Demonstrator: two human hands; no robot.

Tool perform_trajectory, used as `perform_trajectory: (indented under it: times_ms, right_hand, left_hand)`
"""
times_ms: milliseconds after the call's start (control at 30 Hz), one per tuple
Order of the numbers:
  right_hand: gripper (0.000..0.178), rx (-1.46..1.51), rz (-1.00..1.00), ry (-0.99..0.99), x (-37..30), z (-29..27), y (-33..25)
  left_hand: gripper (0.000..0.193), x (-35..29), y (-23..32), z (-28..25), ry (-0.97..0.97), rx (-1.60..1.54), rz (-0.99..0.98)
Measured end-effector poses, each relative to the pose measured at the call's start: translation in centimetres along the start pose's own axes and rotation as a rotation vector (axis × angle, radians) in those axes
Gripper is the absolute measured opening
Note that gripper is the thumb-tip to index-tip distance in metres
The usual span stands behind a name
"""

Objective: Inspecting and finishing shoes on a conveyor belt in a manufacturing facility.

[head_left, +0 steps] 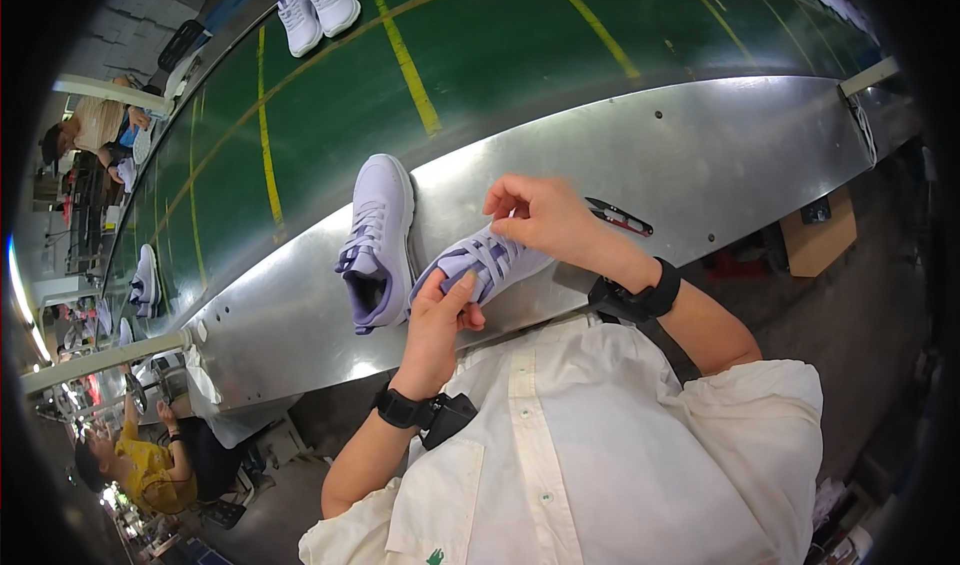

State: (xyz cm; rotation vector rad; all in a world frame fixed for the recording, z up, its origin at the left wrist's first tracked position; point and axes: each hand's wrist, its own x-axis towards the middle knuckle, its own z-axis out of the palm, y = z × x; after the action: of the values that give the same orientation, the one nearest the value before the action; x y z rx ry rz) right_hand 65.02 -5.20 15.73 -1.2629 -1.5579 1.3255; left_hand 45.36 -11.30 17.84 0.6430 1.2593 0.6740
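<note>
Left hand (440, 315) clamped on lavender sneaker (482, 271) — right hand (545, 222), fingertips together, at its laces (488, 260) — by near edge of metal counter (700, 155).

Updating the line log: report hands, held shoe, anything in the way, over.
Left hand holding lavender shoe at its opening. Right hand at the laces, grip unclear. Second shoe and dark tool close by, neither seemingly blocking.

Grn belt (330, 115), ylw-clad co-worker (152, 473), poss. brn box (822, 240)
</note>
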Motion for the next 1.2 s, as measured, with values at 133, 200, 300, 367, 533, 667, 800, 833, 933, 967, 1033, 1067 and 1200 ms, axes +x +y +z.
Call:
perform_trajectory:
  times_ms: [133, 200, 300, 367, 533, 667, 800, 833, 933, 967, 1033, 1067, 1200]
  right_hand:
    - [0.023, -0.187, 0.000, -0.077, 0.2, 0.3, -0.7]
    - [0.023, -0.257, -0.001, -0.089, 0.3, 0.5, -1.0]
    - [0.024, -0.464, -0.058, -0.094, 0.2, 1.4, -1.4]
    - [0.024, -0.599, -0.115, -0.091, 0.6, 2.3, -2.0]
    - [0.030, -0.679, -0.074, -0.286, 1.9, 1.7, -1.6]
    - [0.030, 0.036, 0.555, -0.433, 2.4, -0.8, -0.8]
    - [0.040, 0.494, 0.626, -0.342, 1.3, -1.6, 2.5]
    - [0.040, 0.494, 0.627, -0.347, 1.1, -1.7, 2.8]
    - [0.043, 0.559, 0.603, -0.339, 1.1, -2.2, 3.7]
    - [0.044, 0.731, 0.602, -0.287, 1.1, -2.3, 4.0]
    - [0.045, 0.900, 0.591, -0.228, 0.8, -3.0, 4.0]
    - [0.043, 0.942, 0.487, -0.052, 0.8, -3.5, 3.4]
    - [0.035, 0.859, 0.196, 0.207, -1.2, -5.0, 0.9]
  left_hand:
    - [0.025, -0.2, -0.1, 0.1, -0.025, 0.016, 0.009]
    - [0.025, -0.3, -0.1, 0.1, -0.031, 0.021, 0.008]
    - [0.025, -0.3, -0.4, 0.0, -0.033, 0.064, 0.028]
    - [0.028, -0.1, -0.7, -0.4, -0.078, 0.086, 0.044]
    - [0.027, -0.3, -1.2, -0.6, -0.133, 0.153, 0.039]
    - [0.026, -0.1, -0.6, -0.7, -0.162, 0.187, 0.008]
    - [0.026, 0.1, -0.4, -0.6, -0.173, 0.197, -0.001]
    - [0.025, 0.1, -0.4, -0.5, -0.177, 0.182, 0.001]
    - [0.024, 0.4, -0.2, -0.4, -0.181, 0.165, -0.002]
    - [0.024, 0.4, -0.2, -0.3, -0.178, 0.151, -0.006]
    - [0.023, 0.3, 0.1, -0.1, -0.172, 0.145, -0.008]
    - [0.022, 0.3, 0.2, -0.1, -0.156, 0.131, -0.007]
    - [0.021, 0.1, 0.7, -0.6, -0.089, -0.023, 0.029]
